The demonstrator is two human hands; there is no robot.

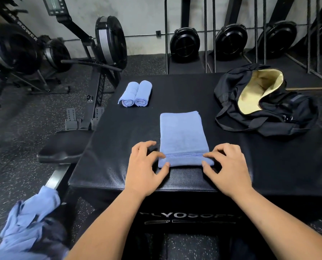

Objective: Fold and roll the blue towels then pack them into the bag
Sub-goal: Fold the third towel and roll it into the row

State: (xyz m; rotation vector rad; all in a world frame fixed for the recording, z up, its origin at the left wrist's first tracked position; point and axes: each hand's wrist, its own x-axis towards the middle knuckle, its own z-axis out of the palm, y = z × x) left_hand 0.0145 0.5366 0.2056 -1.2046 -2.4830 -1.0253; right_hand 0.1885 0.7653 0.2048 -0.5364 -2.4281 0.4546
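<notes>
A folded blue towel [181,134] lies lengthwise on the black padded box [118,147], its near end turned over into the start of a roll. My left hand [146,169] pinches the roll's left end and my right hand [229,167] pinches its right end. Two rolled blue towels [135,93] lie side by side at the box's far left. The black bag [265,107] sits open at the far right, showing its cream lining.
A heap of loose blue towels [27,220] lies on a rowing machine seat rail at the lower left. Rowing machines [103,44] stand to the left and behind the box. Black racks with fan wheels [231,42] line the back wall.
</notes>
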